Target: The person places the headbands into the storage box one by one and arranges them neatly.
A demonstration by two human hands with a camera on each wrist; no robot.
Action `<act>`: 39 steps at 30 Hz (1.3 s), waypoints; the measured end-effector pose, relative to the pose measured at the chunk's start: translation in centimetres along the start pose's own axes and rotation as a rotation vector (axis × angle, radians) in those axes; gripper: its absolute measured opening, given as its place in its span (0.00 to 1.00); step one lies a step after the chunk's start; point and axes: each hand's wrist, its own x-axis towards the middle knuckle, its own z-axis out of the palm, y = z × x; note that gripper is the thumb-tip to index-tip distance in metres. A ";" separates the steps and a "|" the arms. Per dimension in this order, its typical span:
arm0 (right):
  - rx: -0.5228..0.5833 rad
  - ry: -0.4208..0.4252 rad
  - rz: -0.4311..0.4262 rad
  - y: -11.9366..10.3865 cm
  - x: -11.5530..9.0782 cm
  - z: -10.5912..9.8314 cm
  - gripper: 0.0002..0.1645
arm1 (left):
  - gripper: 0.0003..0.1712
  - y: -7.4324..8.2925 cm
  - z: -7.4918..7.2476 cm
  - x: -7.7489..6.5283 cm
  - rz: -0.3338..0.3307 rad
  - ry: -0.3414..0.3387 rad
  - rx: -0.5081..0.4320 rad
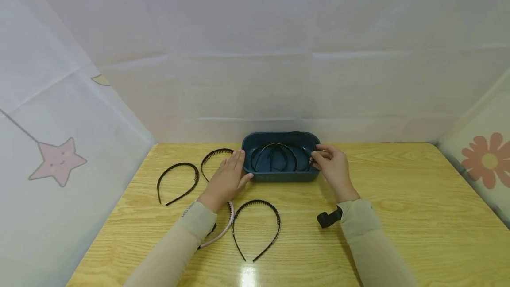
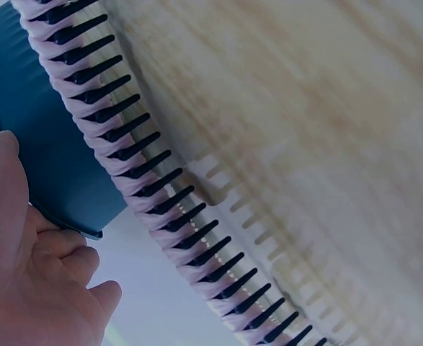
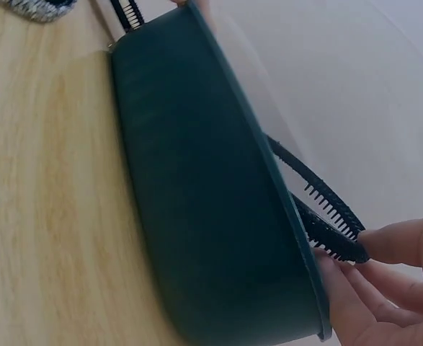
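Note:
A dark teal bin [image 1: 279,177] stands near the table's back edge, with several black headbands [image 1: 275,146] inside. My left hand [image 1: 227,176] rests against its left end, fingers mostly straight. At the right rim my right hand [image 1: 334,167] pinches a black toothed headband [image 3: 334,209] between thumb and fingers; part of it shows above the rim in the right wrist view. Beneath my left wrist lies a pink headband [image 1: 227,229], partly hidden by the sleeve. Its dark teeth fill the left wrist view. Another black headband [image 1: 218,151] is partly behind my left hand.
On the left of the wooden table [image 1: 418,216] lies a black headband [image 1: 179,164]. A black headband with teeth [image 1: 256,201] lies in front of the bin. A black strap [image 1: 328,219] sticks out at my right wrist. White sheeting [image 1: 255,79] hangs behind the table.

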 end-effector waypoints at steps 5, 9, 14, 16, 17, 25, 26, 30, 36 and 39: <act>-0.108 0.023 -0.039 0.1 0.0 0.2 0.24 | 0.45 0.1 0.0 0.0 0.004 0.001 -0.003; -0.173 0.039 -0.058 0.3 0.1 0.5 0.24 | 0.45 0.1 0.0 0.0 0.002 0.001 -0.005; -0.278 0.069 -0.097 0.2 -0.1 0.6 0.24 | 0.45 0.2 0.0 0.1 0.007 -0.004 0.003; -0.321 0.075 -0.118 0.2 -0.2 0.7 0.25 | 0.45 0.2 0.0 0.1 0.009 -0.005 0.009; -0.338 0.072 -0.128 0.1 -0.3 0.8 0.25 | 0.45 0.2 0.0 0.1 0.011 -0.005 0.009; -0.399 0.026 -0.169 0.1 -0.7 1.5 0.26 | 0.45 0.3 0.0 0.0 0.008 -0.021 0.026; -0.400 0.021 -0.175 0.2 -0.8 1.6 0.26 | 0.45 0.3 0.0 0.0 0.008 -0.021 0.027; -0.366 0.004 -0.203 0.6 -1.0 1.8 0.24 | 0.45 0.3 0.0 0.0 0.010 -0.016 0.031; -0.333 -0.029 -0.280 1.0 -1.4 1.7 0.18 | 0.45 0.3 -0.1 0.0 0.011 -0.007 0.026; -0.308 -0.070 -0.340 0.9 -1.7 1.7 0.16 | 0.45 0.4 -0.2 -0.1 0.013 -0.003 0.017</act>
